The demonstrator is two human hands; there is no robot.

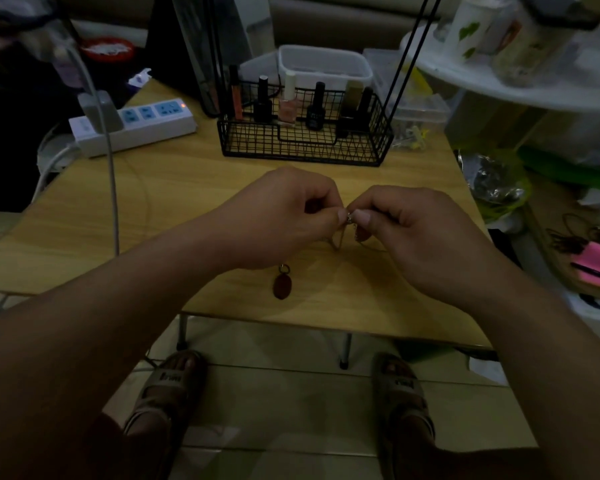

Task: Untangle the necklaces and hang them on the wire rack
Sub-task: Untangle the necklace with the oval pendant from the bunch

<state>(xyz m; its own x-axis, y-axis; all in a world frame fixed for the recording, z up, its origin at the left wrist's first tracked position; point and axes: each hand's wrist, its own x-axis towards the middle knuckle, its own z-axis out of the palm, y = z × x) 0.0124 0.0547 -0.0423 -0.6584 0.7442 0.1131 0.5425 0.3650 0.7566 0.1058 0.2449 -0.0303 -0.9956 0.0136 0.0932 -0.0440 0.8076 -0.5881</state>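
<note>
Two bare arms reach in from the bottom, and under them two feet in sandals rest on the tile floor. The person seems to be sitting at a low wooden table. A dark red oval pendant lies on the table near the front edge, just below the hands. Above it, the left hand and the right hand meet, thumb tip to thumb tip. Both have their fingers curled in tight and pinch a tiny silver bit of a thin chain. The chain hangs down from the pinch to the table. The hands are probably so close together because the knot or clasp is very small and needs careful picking. Behind the hands stands the black wire rack, with tall thin rods going up. No necklace hangs on the part in view. Little bottles stand in its basket. A white power strip lies off to the left, and a white box sits farthest back.
</note>
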